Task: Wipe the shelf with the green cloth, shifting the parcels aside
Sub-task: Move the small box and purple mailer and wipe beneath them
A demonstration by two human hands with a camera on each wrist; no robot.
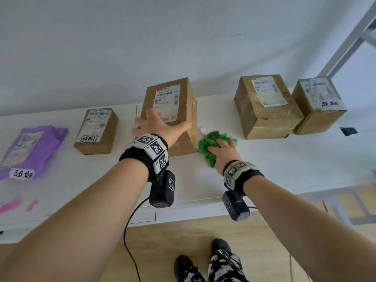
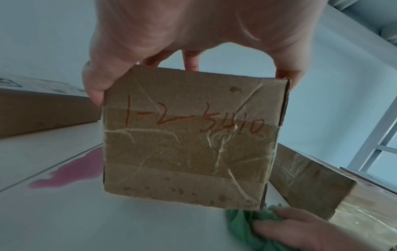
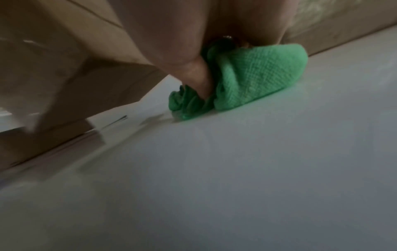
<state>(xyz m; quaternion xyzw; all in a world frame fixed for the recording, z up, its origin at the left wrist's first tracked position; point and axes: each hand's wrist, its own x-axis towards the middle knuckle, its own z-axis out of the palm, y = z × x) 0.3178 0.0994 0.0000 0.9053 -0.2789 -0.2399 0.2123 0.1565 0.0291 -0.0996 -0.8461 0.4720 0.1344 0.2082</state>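
Note:
A tall cardboard parcel (image 1: 175, 98) stands mid-shelf; its front face (image 2: 187, 144) bears the red marking "1-2-5410". My left hand (image 1: 162, 125) grips its top from above, thumb on the right edge and fingers on the left edge. In the right wrist view this parcel (image 3: 64, 68) looks tipped, with a gap under its lower edge. Just right of it, my right hand (image 1: 223, 149) presses down on the bunched green cloth (image 1: 209, 141) and holds it against the white shelf (image 1: 264, 169). The thumb is tucked into the cloth's folds (image 3: 257, 74). The cloth's edge (image 2: 240, 219) touches the parcel's lower corner.
Right of the cloth stands a taped brown box (image 1: 264, 110), with a smaller box (image 1: 319, 106) beyond it. To the left lie a small labelled box (image 1: 97, 131) and a purple mailer bag (image 1: 30, 147). Pink smears (image 1: 12, 202) mark the shelf's front left. A metal upright (image 1: 350, 41) rises at the far right.

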